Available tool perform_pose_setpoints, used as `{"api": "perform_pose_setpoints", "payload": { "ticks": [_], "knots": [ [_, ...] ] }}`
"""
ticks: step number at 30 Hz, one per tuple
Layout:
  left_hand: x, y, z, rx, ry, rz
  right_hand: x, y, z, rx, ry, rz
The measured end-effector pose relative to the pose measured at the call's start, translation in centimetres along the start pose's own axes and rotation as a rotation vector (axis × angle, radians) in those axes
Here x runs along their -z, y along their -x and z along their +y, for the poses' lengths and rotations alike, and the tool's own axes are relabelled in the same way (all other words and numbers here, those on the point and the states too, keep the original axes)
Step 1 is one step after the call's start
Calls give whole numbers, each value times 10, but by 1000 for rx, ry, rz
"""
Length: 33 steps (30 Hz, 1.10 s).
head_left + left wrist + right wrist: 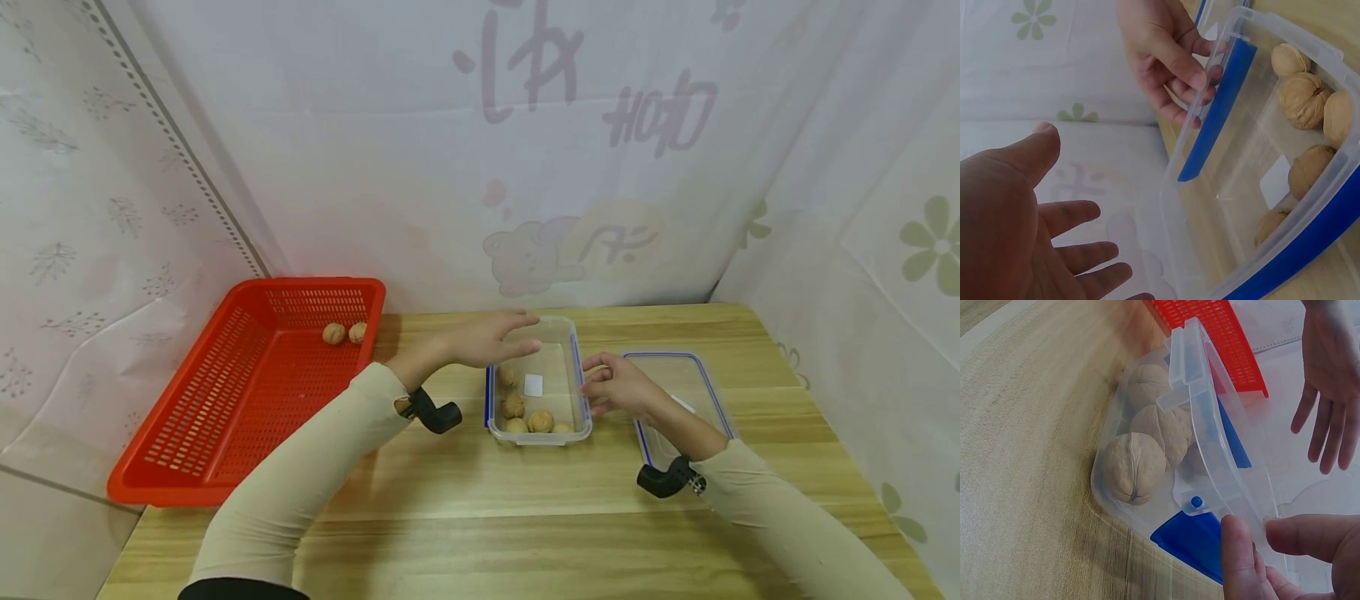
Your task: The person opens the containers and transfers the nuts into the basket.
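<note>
A clear plastic food container point(551, 439) with blue side latches stands on the table, several walnuts point(540, 421) lying mostly at its near end. My right hand point(618, 384) is at the container's right side; in the right wrist view its thumb and fingers point(1241, 556) pinch the rim. My left hand point(491, 338) hovers over the container's left rim, thumb and fingers spread. Seen from the left wrist, this left hand point(1035, 219) holds nothing.
On the left stands a red perforated basket point(247, 400) with two walnuts point(334, 333) at its far right corner. A clear lid with a blue seal point(671, 364) lies to the right, partly under my right forearm. Printed curtains point(420, 167) enclose the wooden table point(480, 533).
</note>
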State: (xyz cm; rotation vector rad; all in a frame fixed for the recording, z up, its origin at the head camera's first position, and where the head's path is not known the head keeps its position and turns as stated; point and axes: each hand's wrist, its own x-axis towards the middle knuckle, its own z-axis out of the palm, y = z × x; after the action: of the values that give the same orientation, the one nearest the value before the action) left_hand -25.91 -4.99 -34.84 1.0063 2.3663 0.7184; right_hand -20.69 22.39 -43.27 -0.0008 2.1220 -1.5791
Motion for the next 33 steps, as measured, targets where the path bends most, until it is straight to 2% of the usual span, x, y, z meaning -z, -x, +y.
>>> {"api": "perform_pose_setpoints", "payload": {
  "ticks": [6, 10, 29, 33],
  "knots": [
    [-8, -9, 2, -34, 43, -37, 1, 1, 0, 6, -19, -13],
    [-13, -16, 0, -46, 42, -60, 1, 0, 1, 3, -20, -15],
    [-27, -37, -10, -61, 132, -169, 2, -1, 1, -1, -14, -28],
    [-31, -41, -12, -46, 143, -208, 2, -1, 2, -1, -12, -25]
  ]
}}
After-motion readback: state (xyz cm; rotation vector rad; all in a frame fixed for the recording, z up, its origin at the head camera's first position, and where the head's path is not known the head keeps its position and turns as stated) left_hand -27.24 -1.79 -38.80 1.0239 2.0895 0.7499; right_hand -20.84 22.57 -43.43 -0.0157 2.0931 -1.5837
